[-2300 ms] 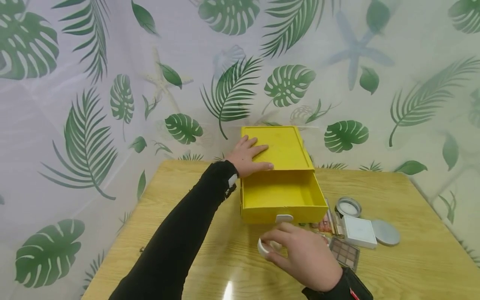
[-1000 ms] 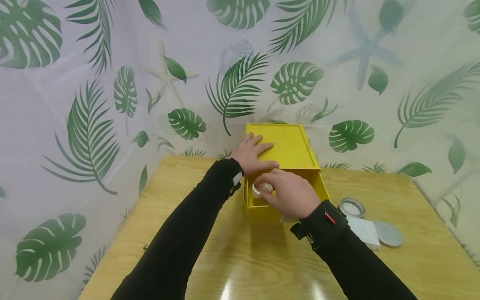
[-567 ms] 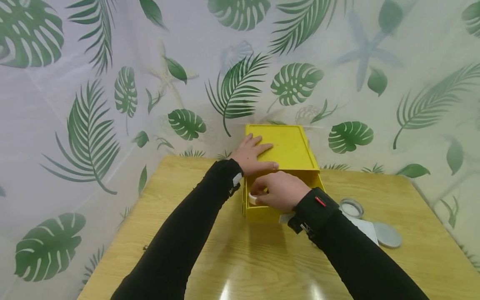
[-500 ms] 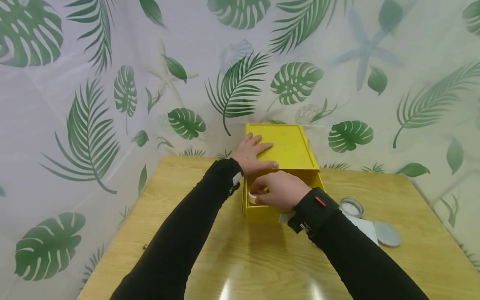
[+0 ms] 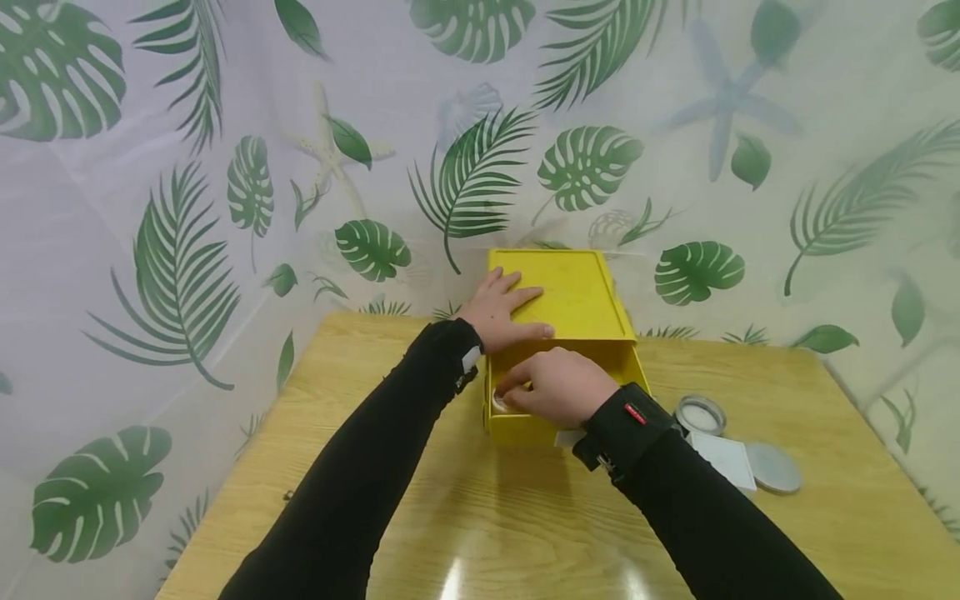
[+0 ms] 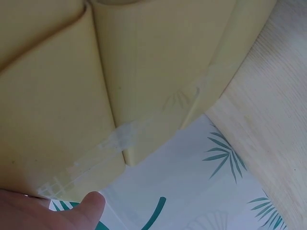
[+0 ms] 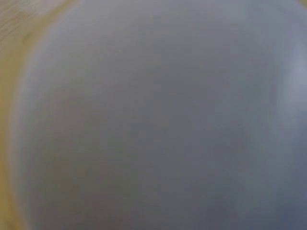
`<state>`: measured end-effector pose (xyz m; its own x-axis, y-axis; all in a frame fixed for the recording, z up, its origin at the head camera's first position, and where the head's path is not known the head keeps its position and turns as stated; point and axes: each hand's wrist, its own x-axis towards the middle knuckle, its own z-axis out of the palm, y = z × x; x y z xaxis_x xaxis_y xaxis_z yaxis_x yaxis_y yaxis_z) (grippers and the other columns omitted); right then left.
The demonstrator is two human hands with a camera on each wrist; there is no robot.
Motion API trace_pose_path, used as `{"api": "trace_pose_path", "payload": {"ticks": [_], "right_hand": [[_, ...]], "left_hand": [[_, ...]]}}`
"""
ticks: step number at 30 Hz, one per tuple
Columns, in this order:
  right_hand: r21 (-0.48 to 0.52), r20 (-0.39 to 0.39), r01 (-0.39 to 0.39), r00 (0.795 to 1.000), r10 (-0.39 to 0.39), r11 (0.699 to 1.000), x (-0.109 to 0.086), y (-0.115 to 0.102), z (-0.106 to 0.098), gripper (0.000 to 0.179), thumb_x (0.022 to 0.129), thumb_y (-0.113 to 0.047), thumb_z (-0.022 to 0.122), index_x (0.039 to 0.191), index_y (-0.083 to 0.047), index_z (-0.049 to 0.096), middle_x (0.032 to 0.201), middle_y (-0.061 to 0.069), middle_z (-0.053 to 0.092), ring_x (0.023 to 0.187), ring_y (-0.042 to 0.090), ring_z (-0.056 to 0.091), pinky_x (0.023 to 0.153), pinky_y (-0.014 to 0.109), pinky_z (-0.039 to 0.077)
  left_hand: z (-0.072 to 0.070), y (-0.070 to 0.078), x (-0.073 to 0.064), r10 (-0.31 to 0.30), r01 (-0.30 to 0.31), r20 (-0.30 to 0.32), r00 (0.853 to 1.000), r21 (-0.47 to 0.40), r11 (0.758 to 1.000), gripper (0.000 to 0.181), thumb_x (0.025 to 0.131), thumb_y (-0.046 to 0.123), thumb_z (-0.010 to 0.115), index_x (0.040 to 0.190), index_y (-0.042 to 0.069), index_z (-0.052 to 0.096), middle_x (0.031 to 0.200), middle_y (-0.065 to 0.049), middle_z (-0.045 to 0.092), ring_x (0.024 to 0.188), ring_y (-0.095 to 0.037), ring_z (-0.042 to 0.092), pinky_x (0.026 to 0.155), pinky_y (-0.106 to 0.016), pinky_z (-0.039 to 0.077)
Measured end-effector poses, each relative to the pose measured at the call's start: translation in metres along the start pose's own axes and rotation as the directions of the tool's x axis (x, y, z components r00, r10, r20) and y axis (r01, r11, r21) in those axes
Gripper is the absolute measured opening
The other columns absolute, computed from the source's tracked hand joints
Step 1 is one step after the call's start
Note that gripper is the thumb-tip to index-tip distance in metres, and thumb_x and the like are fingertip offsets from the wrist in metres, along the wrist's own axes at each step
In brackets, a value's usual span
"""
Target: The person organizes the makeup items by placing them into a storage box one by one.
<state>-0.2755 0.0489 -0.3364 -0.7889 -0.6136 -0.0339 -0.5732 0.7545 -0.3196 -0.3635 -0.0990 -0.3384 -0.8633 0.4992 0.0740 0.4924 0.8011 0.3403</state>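
A yellow box (image 5: 573, 287) stands at the back of the table, its drawer (image 5: 525, 429) pulled out toward me. My left hand (image 5: 501, 318) lies with fingers spread on the left part of the box top. Inside the drawer, at its front left corner, my right hand (image 5: 562, 387) holds a small round white object (image 5: 499, 406) by the fingertips, which partly hide it. In the left wrist view, the box's side (image 6: 158, 67) with clear tape fills the top, and part of my left hand (image 6: 62, 213) shows below. A blurred pale surface (image 7: 158, 115) fills the right wrist view.
Right of the box, on the wooden table (image 5: 465, 517), lie a round clear-rimmed container (image 5: 701, 414), a flat white case (image 5: 723, 458) and a round grey disc (image 5: 774, 468). My right forearm covers the area beside them. A leaf-patterned sheet (image 5: 465, 208) hangs behind.
My right hand has carried the small round white object from above the table in front into the drawer, then down to its front left corner. The left hand stays on the box top.
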Motion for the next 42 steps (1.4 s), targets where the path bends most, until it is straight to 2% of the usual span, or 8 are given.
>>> {"api": "trace_pose_path", "payload": {"ticks": [9,13,16,22,26,31,38,42], "right_hand": [[-0.04,-0.027,-0.008,1.0,0.007,0.999,0.002,0.001,0.003,0.021,0.092,-0.035,0.061,0.102,-0.024,0.074,0.091,-0.014,0.068,0.074,0.007,0.054,0.073,0.031,0.048],[-0.086,-0.071,-0.001,0.997,-0.005,0.996,0.002,0.002,0.006,0.025,0.094,-0.037,0.057,0.106,-0.023,0.073,0.095,-0.011,0.067,0.077,0.007,0.054,0.077,0.032,0.05],[-0.142,-0.137,0.01,0.99,-0.03,0.99,-0.001,0.004,0.009,0.027,0.095,-0.038,0.054,0.108,-0.023,0.072,0.098,-0.009,0.067,0.081,0.008,0.056,0.078,0.034,0.052],[-0.214,-0.296,0.026,0.951,-0.09,0.976,-0.022,0.01,0.004,0.031,0.092,-0.036,0.058,0.119,-0.022,0.067,0.115,-0.004,0.065,0.098,0.014,0.059,0.077,0.038,0.055],[-0.178,-0.366,0.047,0.924,-0.111,0.983,-0.043,0.022,-0.006,0.035,0.09,-0.031,0.063,0.122,-0.019,0.064,0.116,-0.001,0.064,0.104,0.017,0.056,0.082,0.043,0.053],[-0.114,-0.442,0.079,0.889,-0.122,0.99,-0.071,0.041,-0.019,0.036,0.09,-0.021,0.066,0.124,-0.013,0.062,0.112,0.004,0.063,0.101,0.02,0.056,0.081,0.046,0.052],[-0.073,-0.52,-0.056,0.854,0.01,0.996,-0.108,0.067,-0.021,0.037,0.091,-0.02,0.065,0.127,-0.016,0.059,0.125,0.011,0.058,0.113,0.029,0.05,0.086,0.053,0.048],[-0.027,-0.536,-0.123,0.84,0.089,0.992,-0.119,0.079,-0.01,0.035,0.093,-0.023,0.062,0.127,-0.015,0.059,0.123,0.012,0.058,0.109,0.03,0.051,0.083,0.053,0.048]], "left_hand": [[-0.001,-0.002,0.0,-0.006,0.006,-0.016,1.0,-0.008,1.0,0.074,0.086,0.065,0.052,0.147,0.028,0.035,0.156,-0.008,0.017,0.139,-0.028,-0.002,0.111,-0.056,0.018],[0.0,-0.004,0.0,-0.008,0.008,-0.021,1.0,-0.018,1.0,0.073,0.086,0.064,0.052,0.147,0.027,0.035,0.156,-0.008,0.017,0.139,-0.028,-0.002,0.112,-0.053,0.017],[0.001,-0.006,0.0,-0.002,0.001,-0.027,1.0,-0.021,1.0,0.073,0.087,0.062,0.053,0.147,0.026,0.035,0.155,-0.009,0.017,0.139,-0.029,-0.002,0.113,-0.053,0.016],[0.007,-0.005,0.001,0.006,-0.006,-0.02,1.0,-0.015,1.0,0.072,0.088,0.062,0.052,0.147,0.025,0.035,0.155,-0.011,0.017,0.139,-0.029,-0.001,0.113,-0.054,0.015],[0.007,-0.003,0.001,0.004,-0.004,-0.014,1.0,-0.023,1.0,0.072,0.088,0.063,0.051,0.147,0.025,0.035,0.156,-0.01,0.016,0.139,-0.028,-0.002,0.112,-0.054,0.015],[0.007,-0.003,0.001,-0.021,0.021,-0.017,1.0,-0.024,0.999,0.073,0.087,0.063,0.052,0.147,0.027,0.035,0.156,-0.008,0.015,0.139,-0.027,-0.003,0.112,-0.054,0.016],[0.005,-0.001,0.002,-0.007,0.007,-0.016,1.0,-0.032,0.999,0.074,0.086,0.064,0.054,0.147,0.026,0.036,0.156,-0.009,0.016,0.139,-0.027,-0.002,0.113,-0.053,0.016],[0.005,0.001,0.003,-0.006,0.006,-0.009,1.0,-0.024,1.0,0.074,0.086,0.064,0.054,0.147,0.026,0.035,0.156,-0.009,0.016,0.139,-0.027,-0.002,0.113,-0.053,0.015]]}}
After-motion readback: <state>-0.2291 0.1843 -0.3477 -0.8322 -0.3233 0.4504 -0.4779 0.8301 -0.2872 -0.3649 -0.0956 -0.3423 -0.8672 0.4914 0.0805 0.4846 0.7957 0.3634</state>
